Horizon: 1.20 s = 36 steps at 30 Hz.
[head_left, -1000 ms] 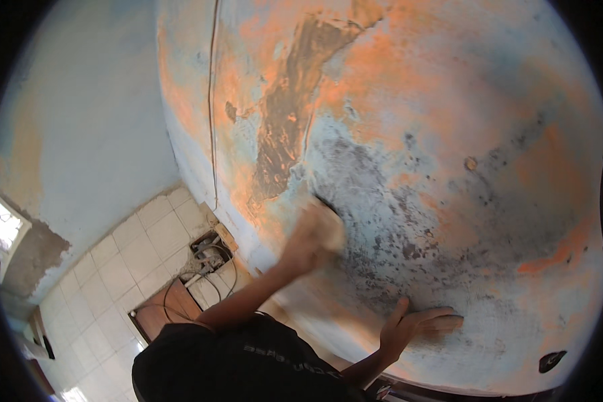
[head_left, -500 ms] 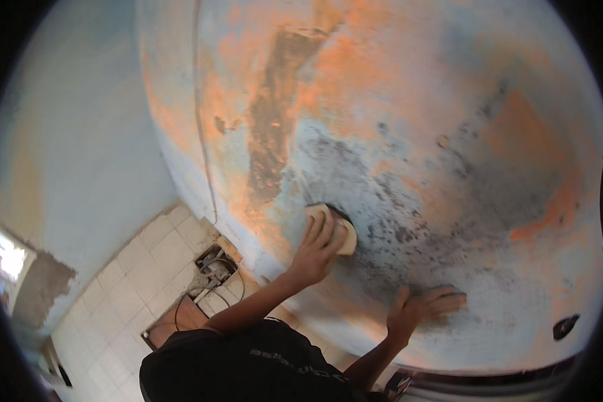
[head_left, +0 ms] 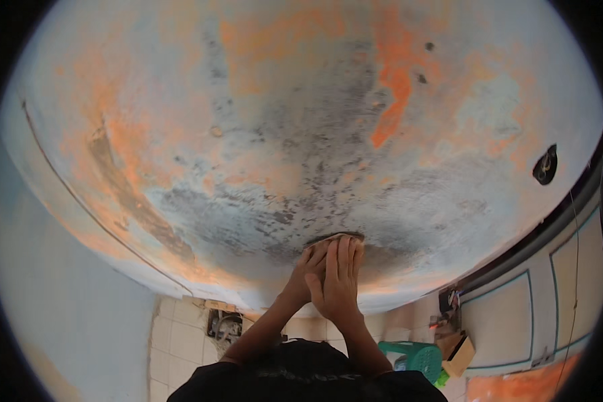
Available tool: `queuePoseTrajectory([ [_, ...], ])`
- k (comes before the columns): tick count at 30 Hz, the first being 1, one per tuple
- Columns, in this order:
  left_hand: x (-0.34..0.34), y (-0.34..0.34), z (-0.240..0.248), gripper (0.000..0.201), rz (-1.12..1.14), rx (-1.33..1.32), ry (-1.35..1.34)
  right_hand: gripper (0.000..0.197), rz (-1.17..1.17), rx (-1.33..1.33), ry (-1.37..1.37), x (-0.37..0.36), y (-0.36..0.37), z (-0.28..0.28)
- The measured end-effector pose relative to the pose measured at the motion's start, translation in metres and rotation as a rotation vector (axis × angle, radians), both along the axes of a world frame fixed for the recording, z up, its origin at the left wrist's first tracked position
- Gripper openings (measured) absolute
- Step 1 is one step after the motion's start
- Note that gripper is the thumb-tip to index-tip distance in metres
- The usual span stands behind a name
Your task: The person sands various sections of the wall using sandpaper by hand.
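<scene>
A tan sanding pad (head_left: pixel 357 238) with a dark underside is pressed against a patchy wall (head_left: pixel 442 208) of light blue, orange and grey-black. My left hand (head_left: pixel 300 281) grips its left part with the fingers pointing up the wall. Beside it and partly overlapping it, my right hand (head_left: pixel 340 281) presses on the pad's right part, fingers close together. Most of the pad is hidden under both hands. Dark speckles and smudges spread over the wall just above and around them.
A cable (head_left: pixel 80 195) runs down the wall at left. A black opening with wires (head_left: pixel 545 165) sits at right. Below stand a green plastic stool (head_left: pixel 415 355), a cardboard box (head_left: pixel 457 352) and a panelled door (head_left: pixel 499 321). A floor recess with pipes (head_left: pixel 225 325) lies at lower left.
My view has swung to the right. My right hand has left the bare wall and joined my left hand at the sanding pad, which has moved rightward along the wall.
</scene>
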State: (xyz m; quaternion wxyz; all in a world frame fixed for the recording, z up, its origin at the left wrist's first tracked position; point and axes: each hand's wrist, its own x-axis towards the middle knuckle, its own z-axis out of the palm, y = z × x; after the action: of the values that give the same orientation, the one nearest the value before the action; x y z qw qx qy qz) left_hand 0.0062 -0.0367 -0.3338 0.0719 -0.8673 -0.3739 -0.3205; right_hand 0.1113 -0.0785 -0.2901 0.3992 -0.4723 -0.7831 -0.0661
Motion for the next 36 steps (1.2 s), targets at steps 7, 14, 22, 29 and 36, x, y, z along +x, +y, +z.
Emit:
queuePoseTrajectory([
  [7,-0.004,0.001,-0.001,0.047,-0.105,-0.153,-0.146,0.066,-0.18,0.053,0.057,-0.005,0.005,0.005],
  [14,-0.063,-0.004,-0.064,0.05,-0.015,-0.08,0.079,0.073,-0.211,0.003,0.179,-0.014,0.02,-0.006],
  [22,-0.157,-0.006,-0.055,0.059,0.297,0.243,-0.385,0.065,-0.408,0.286,0.489,0.032,0.024,0.058],
  [29,-0.187,0.025,-0.041,0.056,0.611,0.438,-0.495,0.06,-0.57,0.143,0.278,0.032,0.001,0.094],
  [36,-0.181,0.033,-0.043,0.054,0.547,0.592,-0.458,0.057,-0.642,0.194,0.388,0.014,0.005,0.104],
])
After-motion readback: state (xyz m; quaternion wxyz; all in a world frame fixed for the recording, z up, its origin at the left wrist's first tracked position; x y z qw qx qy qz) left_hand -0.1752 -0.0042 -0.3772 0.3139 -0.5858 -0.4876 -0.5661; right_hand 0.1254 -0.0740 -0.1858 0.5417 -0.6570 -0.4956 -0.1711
